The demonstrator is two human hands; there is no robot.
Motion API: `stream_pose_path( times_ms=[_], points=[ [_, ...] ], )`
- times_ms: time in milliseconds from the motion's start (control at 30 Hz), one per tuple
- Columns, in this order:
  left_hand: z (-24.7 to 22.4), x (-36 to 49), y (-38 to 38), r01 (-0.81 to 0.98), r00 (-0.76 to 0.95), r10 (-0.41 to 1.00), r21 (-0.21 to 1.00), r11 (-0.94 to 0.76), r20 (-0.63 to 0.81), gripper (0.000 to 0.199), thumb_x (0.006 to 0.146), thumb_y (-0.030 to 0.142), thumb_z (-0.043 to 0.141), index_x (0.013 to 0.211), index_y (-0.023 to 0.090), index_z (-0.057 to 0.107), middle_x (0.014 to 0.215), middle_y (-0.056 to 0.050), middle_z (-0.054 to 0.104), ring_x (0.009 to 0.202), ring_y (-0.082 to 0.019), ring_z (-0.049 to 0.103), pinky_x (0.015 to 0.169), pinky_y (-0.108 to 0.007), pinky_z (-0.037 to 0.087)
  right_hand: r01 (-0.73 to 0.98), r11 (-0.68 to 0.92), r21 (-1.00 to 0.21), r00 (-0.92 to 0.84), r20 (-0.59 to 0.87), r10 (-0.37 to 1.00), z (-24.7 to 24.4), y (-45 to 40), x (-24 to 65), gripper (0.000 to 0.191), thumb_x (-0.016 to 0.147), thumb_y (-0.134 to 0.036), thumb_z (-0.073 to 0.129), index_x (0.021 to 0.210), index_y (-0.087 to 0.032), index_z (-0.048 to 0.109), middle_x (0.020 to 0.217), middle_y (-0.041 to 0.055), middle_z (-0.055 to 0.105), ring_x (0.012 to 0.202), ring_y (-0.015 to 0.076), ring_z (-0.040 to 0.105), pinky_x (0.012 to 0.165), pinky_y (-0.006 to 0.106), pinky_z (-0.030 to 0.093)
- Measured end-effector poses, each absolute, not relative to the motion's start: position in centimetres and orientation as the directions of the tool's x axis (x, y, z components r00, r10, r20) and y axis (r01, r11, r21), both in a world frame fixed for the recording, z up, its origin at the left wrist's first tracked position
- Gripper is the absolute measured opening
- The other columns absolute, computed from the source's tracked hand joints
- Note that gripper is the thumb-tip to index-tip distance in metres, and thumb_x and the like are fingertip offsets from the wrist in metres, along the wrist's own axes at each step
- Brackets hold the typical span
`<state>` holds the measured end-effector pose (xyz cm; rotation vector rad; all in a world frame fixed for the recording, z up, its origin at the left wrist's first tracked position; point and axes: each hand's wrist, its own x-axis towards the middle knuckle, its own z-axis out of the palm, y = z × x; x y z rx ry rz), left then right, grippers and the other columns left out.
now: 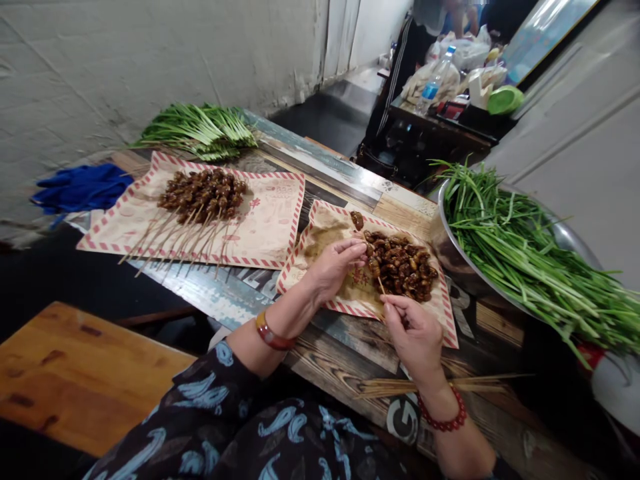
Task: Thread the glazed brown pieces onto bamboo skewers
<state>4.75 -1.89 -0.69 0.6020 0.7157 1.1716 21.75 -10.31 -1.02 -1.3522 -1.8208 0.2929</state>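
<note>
My right hand [414, 331] is closed on the lower part of a thin wooden skewer [381, 285]. Brown glossy pieces are threaded along the skewer's upper part. My left hand [340, 265] pinches at those pieces near the top of the skewer. Both hands are over a paper sheet with a red striped border [320, 230]. On that sheet, just beyond the skewer, lies a pile of loose brown pieces [405, 267]. One single piece [357, 220] sits apart at the pile's far left. Bare skewers [390, 387] lie on the table below my right hand.
Left on the table, a second paper sheet [270, 220] bears a heap of filled skewers [203, 193]. Behind it lie green chives [200, 130], with blue gloves [83, 187] at the far left. A metal bowl [445, 230] of chives stands right. A wooden stool [90, 373] is lower left.
</note>
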Motion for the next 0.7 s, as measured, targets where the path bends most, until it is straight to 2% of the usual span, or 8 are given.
stream_pose_path(
  times_ms=[133,300,433,700],
  points=[
    [-0.3,3.7,-1.3,-0.651,0.166,0.97,0.72,0.242,-0.176,0.036,0.075,0.044,0.074,0.098,0.017,0.071,0.094,-0.006,0.07,0.084,-0.013,0.06,0.073,-0.025,0.044,0.67,0.421,-0.611,-0.114,0.476,0.872,-0.9,-10.4,21.7,0.014,0.088,-0.022,0.056,0.086,-0.019,0.07,0.068,0.0006,0.071,0.051,0.011,0.059,0.05,0.023,0.048],
    [-0.2,2.8,-0.8,-0.704,0.109,0.984,0.689,0.175,-0.138,0.03,0.074,0.04,0.077,0.091,0.016,0.071,0.088,-0.005,0.07,0.083,-0.013,0.063,0.073,-0.024,0.047,0.656,0.455,-0.602,-0.158,0.48,0.863,-1.0,-10.6,21.7,0.014,0.089,-0.02,0.056,0.085,-0.02,0.07,0.072,0.0014,0.072,0.055,0.0112,0.061,0.053,0.023,0.05],
    [-0.5,2.6,-0.5,-0.736,0.08,0.992,0.666,0.122,-0.094,0.029,0.074,0.035,0.078,0.095,0.018,0.071,0.085,-0.003,0.07,0.079,-0.012,0.064,0.073,-0.024,0.048,0.648,0.485,-0.587,-0.187,0.494,0.849,-1.2,-10.6,21.9,0.015,0.088,-0.018,0.055,0.086,-0.019,0.07,0.074,0.0022,0.073,0.056,0.0115,0.062,0.054,0.023,0.051],
    [-0.6,3.0,-0.7,-0.706,0.067,0.992,0.697,0.123,-0.107,0.028,0.07,0.034,0.079,0.089,0.016,0.069,0.082,-0.001,0.067,0.077,-0.011,0.062,0.071,-0.024,0.046,0.667,0.49,-0.561,-0.188,0.509,0.84,-1.2,-10.6,21.9,0.015,0.089,-0.017,0.055,0.086,-0.019,0.07,0.074,0.0022,0.073,0.056,0.0109,0.062,0.053,0.022,0.05]
  ],
)
